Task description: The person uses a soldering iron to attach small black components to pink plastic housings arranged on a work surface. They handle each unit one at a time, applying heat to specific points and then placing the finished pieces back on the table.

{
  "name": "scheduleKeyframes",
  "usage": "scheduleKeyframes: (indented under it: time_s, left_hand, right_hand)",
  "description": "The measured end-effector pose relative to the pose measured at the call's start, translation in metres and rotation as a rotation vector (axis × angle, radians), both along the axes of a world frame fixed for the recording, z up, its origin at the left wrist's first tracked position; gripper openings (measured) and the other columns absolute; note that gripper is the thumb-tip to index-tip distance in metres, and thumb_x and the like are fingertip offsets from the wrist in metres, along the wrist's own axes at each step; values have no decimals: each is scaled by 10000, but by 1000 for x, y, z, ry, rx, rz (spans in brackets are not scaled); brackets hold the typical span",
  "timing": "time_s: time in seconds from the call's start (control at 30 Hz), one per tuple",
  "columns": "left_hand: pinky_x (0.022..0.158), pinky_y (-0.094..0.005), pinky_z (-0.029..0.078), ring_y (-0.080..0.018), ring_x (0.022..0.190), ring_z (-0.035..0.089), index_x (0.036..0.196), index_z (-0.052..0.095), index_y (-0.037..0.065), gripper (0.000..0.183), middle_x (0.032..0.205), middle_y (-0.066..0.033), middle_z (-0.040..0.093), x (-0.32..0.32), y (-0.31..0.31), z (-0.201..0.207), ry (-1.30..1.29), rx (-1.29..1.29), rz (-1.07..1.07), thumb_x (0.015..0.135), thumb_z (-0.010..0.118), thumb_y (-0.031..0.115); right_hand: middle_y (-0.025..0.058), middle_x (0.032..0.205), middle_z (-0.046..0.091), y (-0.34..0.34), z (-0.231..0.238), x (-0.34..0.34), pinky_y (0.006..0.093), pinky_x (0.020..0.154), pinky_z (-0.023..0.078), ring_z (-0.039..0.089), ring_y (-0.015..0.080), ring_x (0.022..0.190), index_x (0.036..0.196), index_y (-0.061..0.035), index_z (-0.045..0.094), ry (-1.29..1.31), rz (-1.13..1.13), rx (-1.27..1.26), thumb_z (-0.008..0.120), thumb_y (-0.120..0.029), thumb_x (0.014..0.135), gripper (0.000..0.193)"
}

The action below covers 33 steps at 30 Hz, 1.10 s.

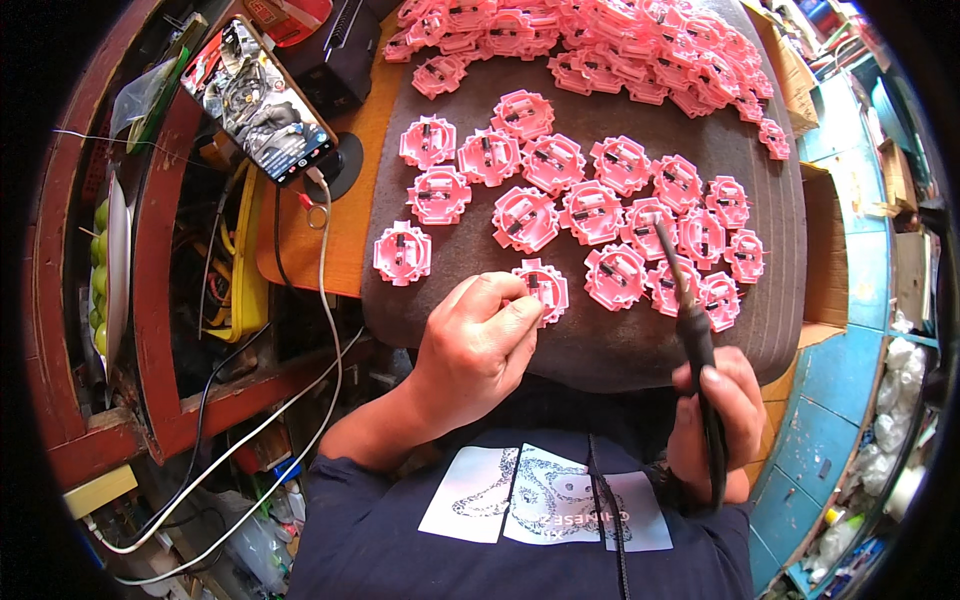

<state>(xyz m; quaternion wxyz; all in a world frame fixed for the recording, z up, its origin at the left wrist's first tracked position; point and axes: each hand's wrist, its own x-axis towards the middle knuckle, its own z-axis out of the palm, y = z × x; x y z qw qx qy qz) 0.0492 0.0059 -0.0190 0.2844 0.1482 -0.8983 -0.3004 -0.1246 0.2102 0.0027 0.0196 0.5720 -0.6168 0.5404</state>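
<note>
My right hand (730, 405) is wrapped round the black handle of a soldering iron (697, 345), whose metal shaft points up and away over the pink parts on the right. Closer to the middle, my left hand (478, 335) is closed in a pinch at the left edge of a pink plastic part (550, 290). Fingers cover some of that part, and what they pinch, if anything, is hidden. Several similar pink parts (525, 218), each with a small black and silver piece across its middle, lie spread over the dark padded surface (440, 315).
A large heap of pink parts (640, 45) covers the far end. At the left, a phone (262, 105) stands on a round-based holder, with a white cable (327, 235) hanging down. A yellow container (245, 290) sits below. Plastic bags (895, 395) lie at the far right.
</note>
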Motion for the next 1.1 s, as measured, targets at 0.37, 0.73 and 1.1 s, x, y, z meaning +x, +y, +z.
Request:
scheduleKeyframes:
  time_s: [0.37,0.73,1.1]
  left_hand:
    - [756,-417,564,-327,862,679,1007,717,16,255,996,-125,653,0,0,-6,31,-5,-6,771,790,-47]
    - [756,-395,578,-320,856,709,993,730,11,237,976,-128,683,0,0,-1,27,-4,7,783,799,-75]
    - [745,-405,569,-321,852,685,994,720,8,238,977,-126,657,0,0,-3,31,-6,4,778,790,-61]
  right_hand:
    - [148,1111,710,-41,-23,-21,461,850,450,625,355,979,1261,-68,686,379,-118,224,726,-52,736,527]
    - [145,1061,690,-43,-25,-23,471,837,455,620,360,956,1273,-58,665,386,-68,237,693,-79,775,499]
    - [153,1002,683,-40,-25,-15,474,797,487,614,366,887,1248,-38,673,278,-19,163,732,-29,786,466]
